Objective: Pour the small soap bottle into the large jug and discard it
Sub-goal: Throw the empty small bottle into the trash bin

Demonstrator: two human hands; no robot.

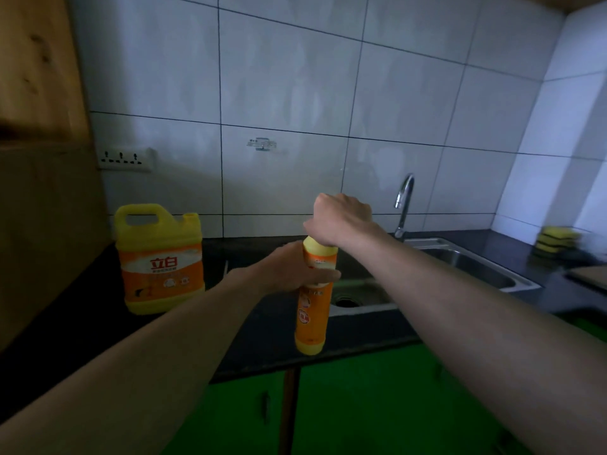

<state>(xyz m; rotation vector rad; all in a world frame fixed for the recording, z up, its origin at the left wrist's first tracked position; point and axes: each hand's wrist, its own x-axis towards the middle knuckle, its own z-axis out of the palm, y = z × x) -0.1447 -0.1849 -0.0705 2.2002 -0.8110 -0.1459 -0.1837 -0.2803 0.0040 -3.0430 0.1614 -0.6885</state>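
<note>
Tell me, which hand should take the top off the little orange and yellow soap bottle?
Probably the right hand: it already covers the top of the small orange and yellow plastic soap bottle. The left hand grips its middle, holding it upright.

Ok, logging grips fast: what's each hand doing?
Left hand: closed around the small yellow-orange plastic soap bottle.
Right hand: closed over the bottle's top.

Dark countertop [262, 349] bears large jug [161, 267] and sponges [555, 241].
</note>
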